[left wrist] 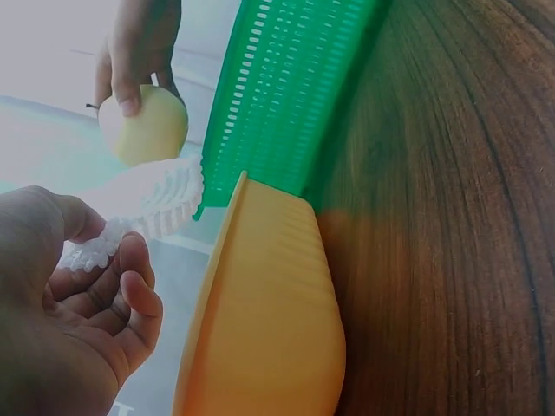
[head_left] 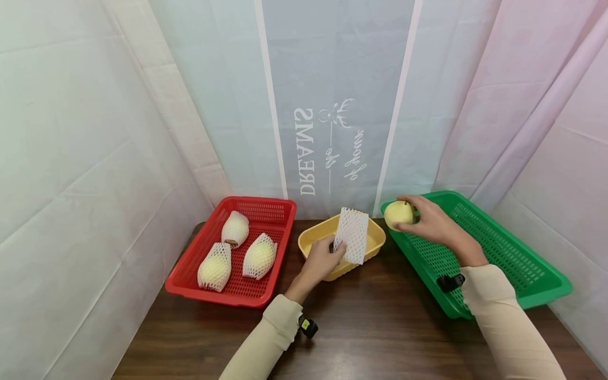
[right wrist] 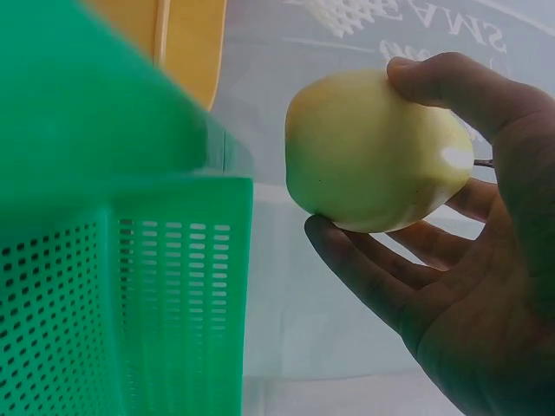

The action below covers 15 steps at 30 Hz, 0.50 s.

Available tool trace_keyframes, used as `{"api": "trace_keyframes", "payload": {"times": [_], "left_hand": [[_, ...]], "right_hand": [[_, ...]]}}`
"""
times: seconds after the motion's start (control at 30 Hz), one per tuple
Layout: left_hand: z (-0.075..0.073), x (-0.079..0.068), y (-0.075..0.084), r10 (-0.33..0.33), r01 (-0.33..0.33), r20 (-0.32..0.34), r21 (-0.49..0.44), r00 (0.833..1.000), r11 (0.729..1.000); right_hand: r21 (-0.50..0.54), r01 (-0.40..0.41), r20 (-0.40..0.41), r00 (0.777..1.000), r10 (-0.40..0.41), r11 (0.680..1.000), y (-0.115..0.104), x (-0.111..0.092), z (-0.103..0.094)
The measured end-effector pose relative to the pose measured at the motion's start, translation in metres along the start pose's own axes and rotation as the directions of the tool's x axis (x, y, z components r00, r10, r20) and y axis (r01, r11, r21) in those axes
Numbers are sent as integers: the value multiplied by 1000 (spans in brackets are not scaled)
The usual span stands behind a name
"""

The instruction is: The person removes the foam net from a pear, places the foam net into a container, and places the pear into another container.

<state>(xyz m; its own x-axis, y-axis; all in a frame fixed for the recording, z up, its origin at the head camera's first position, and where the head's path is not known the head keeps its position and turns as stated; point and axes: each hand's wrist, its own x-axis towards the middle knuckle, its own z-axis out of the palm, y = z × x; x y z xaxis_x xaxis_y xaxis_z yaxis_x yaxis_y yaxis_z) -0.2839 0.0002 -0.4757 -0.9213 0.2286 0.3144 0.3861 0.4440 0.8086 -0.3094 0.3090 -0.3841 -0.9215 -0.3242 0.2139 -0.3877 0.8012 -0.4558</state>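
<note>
In the head view my left hand (head_left: 324, 258) pinches one end of a white foam net sleeve (head_left: 352, 235) and holds it up over the yellow basket (head_left: 304, 244). The left wrist view shows the sleeve bunched between thumb and fingers, its far end pointing toward the fruit. My right hand (head_left: 429, 220) grips a pale yellow pear (right wrist: 373, 152) above the left rim of the green basket (head_left: 553, 285). Thumb and fingertips clasp the pear's sides, its dark stem turned toward the palm in the right wrist view. Sleeve and pear are apart.
On the left stands a red basket (head_left: 256, 302) with pears in white foam nets, such as this one (head_left: 215, 269) nearest the front. All the baskets rest on a dark wooden table (head_left: 361, 332). Printed fabric (head_left: 332, 63) hangs behind, with pale cloth at both sides.
</note>
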Motion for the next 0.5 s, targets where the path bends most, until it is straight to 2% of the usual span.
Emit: {"api": "trace_keyframes", "payload": {"times": [0.13,0.5], "left_hand": [[0,5,-3,-3,3,0,30,1000,1000],[0,14,-5,-65,65,31,7,997,998]], "right_hand": [[14,-15,15,1000,15,1000,2,2,-3],[-6,-20,22,1000,20,1000,19,8,-8]]}}
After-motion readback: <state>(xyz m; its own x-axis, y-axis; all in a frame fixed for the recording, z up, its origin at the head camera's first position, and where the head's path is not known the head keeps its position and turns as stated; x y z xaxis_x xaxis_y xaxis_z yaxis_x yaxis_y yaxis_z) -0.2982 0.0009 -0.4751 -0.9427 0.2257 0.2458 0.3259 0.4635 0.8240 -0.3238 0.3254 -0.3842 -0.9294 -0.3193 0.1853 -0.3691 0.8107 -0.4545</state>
